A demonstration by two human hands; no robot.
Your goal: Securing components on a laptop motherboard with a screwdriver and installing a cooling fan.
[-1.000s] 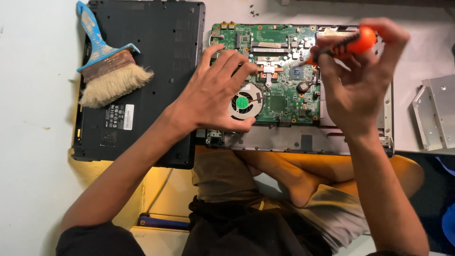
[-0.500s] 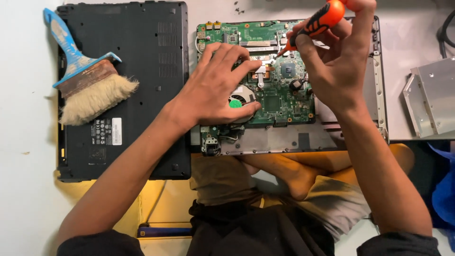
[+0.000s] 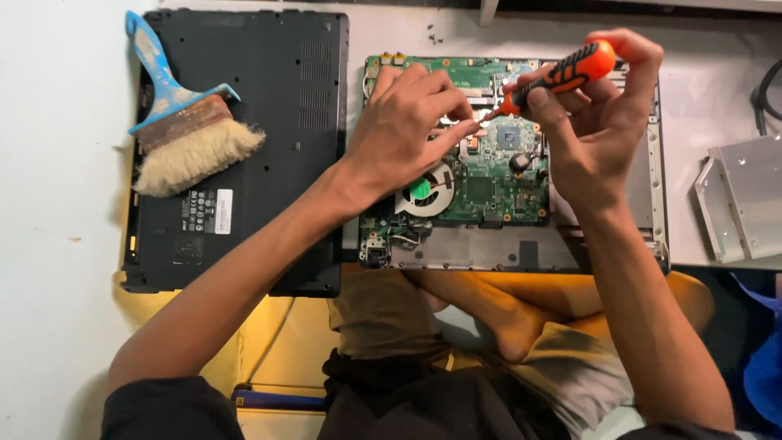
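Fingertips [image 3: 471,129] of the left hand [image 3: 407,134] pinch together at the metal tip of an orange-and-black-handled screwdriver [image 3: 558,75], pressing down on the green laptop motherboard [image 3: 489,175]; whether they grip something tiny between them cannot be told. The right hand [image 3: 599,122] is wrapped around the screwdriver's handle, fingers closed on it, holding the tool slanted with its point low and to the left, over the board's upper middle. The board sits inside an opened silver laptop chassis [image 3: 656,195], with a round cooling fan with a green hub [image 3: 425,189] just below the left hand. To the left lies a black plastic laptop bottom cover [image 3: 269,98], and a blue-handled paintbrush with pale bristles [image 3: 183,138] rests across it. A silver metal drive caddy [image 3: 745,200] lies at far right. The person's crossed legs show below the chassis.
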